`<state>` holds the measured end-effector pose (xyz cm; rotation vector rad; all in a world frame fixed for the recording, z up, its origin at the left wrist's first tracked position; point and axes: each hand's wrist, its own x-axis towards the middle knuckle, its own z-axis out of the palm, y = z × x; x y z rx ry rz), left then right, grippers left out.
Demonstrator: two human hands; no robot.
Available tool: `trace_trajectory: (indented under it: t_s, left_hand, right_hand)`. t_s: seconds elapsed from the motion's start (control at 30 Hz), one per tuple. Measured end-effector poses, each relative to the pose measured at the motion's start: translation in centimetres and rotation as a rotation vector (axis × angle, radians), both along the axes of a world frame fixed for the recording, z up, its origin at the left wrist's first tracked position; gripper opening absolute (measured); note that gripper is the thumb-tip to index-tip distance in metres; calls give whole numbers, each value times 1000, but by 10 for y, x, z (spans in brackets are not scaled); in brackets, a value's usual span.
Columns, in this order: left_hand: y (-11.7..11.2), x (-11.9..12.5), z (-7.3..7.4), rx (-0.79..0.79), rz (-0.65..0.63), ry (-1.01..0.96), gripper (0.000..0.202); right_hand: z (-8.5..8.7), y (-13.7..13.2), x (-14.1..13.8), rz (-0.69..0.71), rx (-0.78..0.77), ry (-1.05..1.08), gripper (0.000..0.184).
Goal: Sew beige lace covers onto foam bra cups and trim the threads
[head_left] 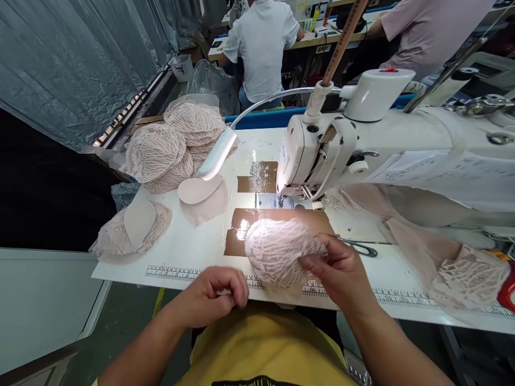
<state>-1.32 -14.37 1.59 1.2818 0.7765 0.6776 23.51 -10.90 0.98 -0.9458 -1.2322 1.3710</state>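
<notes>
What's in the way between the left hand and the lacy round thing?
Nothing visible. The left hand is just beside the lacy round thing, with a small open gap over the table's printed ruler. The right hand pinches its right edge.

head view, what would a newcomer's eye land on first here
Probably the big white sewing machine, filling the right side. Next, the brightly lit lace cup in the right hand's grip, in front of it. Then the heap of pale lace pieces at the back left of the table.
</notes>
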Motion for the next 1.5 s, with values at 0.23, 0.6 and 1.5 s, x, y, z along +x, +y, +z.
trace_trajectory:
  t_s: [0.23, 0.6, 1.5]
  left_hand:
    - [27, 10, 25, 420, 30, 288, 48]
    - [30, 21, 21, 245, -5, 247, 24]
    - [49, 40, 10, -109, 27, -30, 32]
  right_hand:
    - [19, -4, -22, 370, 358, -386, 12]
    - [15, 1, -28, -26, 382, -434, 9]
    - [12, 17, -14, 252, -177, -193, 19]
